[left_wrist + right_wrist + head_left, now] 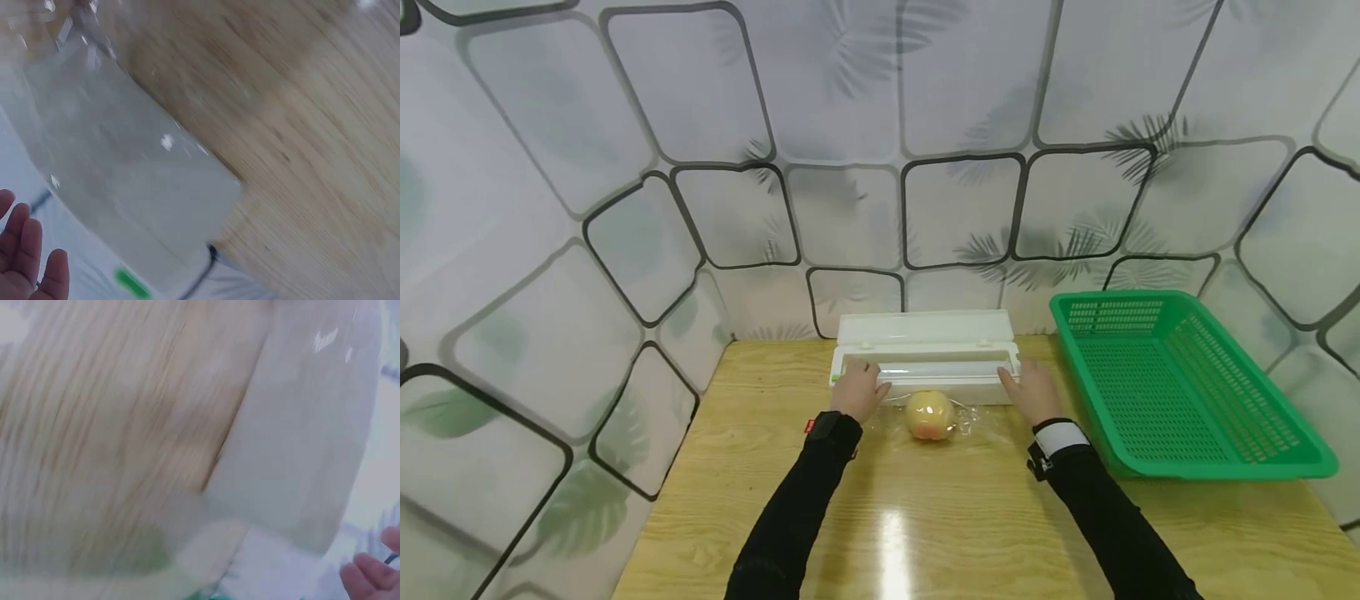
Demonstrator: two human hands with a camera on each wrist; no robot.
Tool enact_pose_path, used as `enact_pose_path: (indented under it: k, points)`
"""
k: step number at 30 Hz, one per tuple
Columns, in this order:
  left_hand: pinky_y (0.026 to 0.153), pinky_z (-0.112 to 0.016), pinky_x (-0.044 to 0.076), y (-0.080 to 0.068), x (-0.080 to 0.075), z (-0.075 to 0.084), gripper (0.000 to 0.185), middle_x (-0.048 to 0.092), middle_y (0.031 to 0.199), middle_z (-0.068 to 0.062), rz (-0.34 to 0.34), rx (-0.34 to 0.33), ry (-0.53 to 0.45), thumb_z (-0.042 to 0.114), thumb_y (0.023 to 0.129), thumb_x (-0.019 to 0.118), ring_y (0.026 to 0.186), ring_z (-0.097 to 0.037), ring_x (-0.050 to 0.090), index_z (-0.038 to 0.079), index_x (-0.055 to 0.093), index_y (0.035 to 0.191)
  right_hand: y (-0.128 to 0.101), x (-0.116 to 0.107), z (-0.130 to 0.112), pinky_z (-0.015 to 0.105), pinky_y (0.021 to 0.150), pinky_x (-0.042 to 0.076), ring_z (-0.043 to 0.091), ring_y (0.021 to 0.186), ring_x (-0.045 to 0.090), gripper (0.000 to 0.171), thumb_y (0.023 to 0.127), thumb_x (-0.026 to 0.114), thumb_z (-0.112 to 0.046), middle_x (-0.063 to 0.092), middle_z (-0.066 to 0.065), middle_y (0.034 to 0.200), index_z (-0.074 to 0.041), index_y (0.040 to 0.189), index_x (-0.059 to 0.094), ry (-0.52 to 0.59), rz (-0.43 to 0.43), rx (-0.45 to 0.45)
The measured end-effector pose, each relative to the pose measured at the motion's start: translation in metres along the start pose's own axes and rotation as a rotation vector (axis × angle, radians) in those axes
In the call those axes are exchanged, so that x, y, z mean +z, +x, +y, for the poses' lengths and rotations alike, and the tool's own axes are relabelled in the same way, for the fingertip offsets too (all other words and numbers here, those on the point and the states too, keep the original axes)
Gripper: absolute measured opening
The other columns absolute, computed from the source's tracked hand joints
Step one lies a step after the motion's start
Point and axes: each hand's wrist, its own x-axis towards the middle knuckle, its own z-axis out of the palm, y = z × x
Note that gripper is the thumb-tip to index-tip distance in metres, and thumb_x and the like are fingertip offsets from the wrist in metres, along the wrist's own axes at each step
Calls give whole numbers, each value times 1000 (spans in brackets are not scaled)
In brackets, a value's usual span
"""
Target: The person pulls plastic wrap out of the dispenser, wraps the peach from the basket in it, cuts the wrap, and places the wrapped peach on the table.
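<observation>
I count one white plastic cling-film dispenser box (pixel 925 357), lid open; one round pale-yellow fruit (pixel 929 415) on one clear film sheet (pixel 887 421); one green perforated plastic basket (pixel 1180 392); one light wooden table (pixel 925 517); two hands.

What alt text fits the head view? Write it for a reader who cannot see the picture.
Two hands, left hand and right hand, rest at either end of an open white cling-film dispenser on a wooden table. A peach sits between them on pulled-out clear film. An empty green plastic basket stands to the right.
</observation>
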Motion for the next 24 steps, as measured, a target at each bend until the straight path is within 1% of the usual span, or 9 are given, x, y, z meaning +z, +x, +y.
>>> enact_pose_path:
  k: [3,6,8,10,12,14,18,21,24]
  points:
    - [65,-32,46,2,5,17,38,52,93,-8,-40,41,-8,41,83,57,85,-23,49,6,58,98,-3,8,-20,52,87,33,45,102,42,45,87,55,-22,46,34,107,15,111,48,-43,70,-83]
    - [68,-34,46,2,13,30,45,52,96,-7,-83,58,16,48,79,57,90,-23,49,8,57,102,-7,19,-38,49,86,36,42,101,43,40,86,58,-22,48,29,107,11,108,52,-71,58,-160]
    - [71,-34,46,1,16,35,48,52,99,-6,-108,49,41,51,78,57,93,-23,49,10,57,104,-10,27,-47,48,86,37,40,101,46,39,84,61,-24,50,27,107,8,107,55,-106,44,-210]
    - [72,-35,46,1,19,40,49,53,100,-6,-116,36,49,51,76,59,95,-23,49,10,57,104,-13,34,-54,48,87,36,39,101,46,40,82,64,-25,52,26,107,6,106,57,-141,28,-259]
    - [72,-35,46,0,19,43,50,54,101,-6,-110,27,53,51,75,60,96,-23,49,10,57,104,-14,40,-58,48,87,36,39,100,47,43,77,68,-27,53,25,106,4,105,58,-187,25,-301]
    - [73,-36,46,1,19,46,52,54,102,-7,-101,27,34,50,74,61,98,-24,49,9,57,105,-16,45,-61,49,86,36,38,99,48,47,73,71,-29,53,25,106,3,104,58,-220,22,-321]
    - [75,-36,45,1,18,49,55,53,105,-8,-106,39,-15,51,72,62,100,-24,47,9,57,107,-17,48,-61,50,86,36,36,101,48,53,66,75,-32,54,23,108,0,106,59,-252,-10,-313]
    - [78,-37,44,0,17,50,55,52,107,-8,-117,49,-47,50,71,63,102,-24,45,9,57,107,-19,47,-62,54,87,33,37,105,46,57,65,76,-31,52,23,111,-1,109,58,-229,-49,-305]
    - [80,-39,43,-1,15,50,55,52,110,-6,-123,68,-42,50,71,64,105,-23,44,10,58,109,-20,45,-63,59,87,30,39,106,44,59,64,76,-32,50,23,114,-3,112,57,-220,-79,-313]
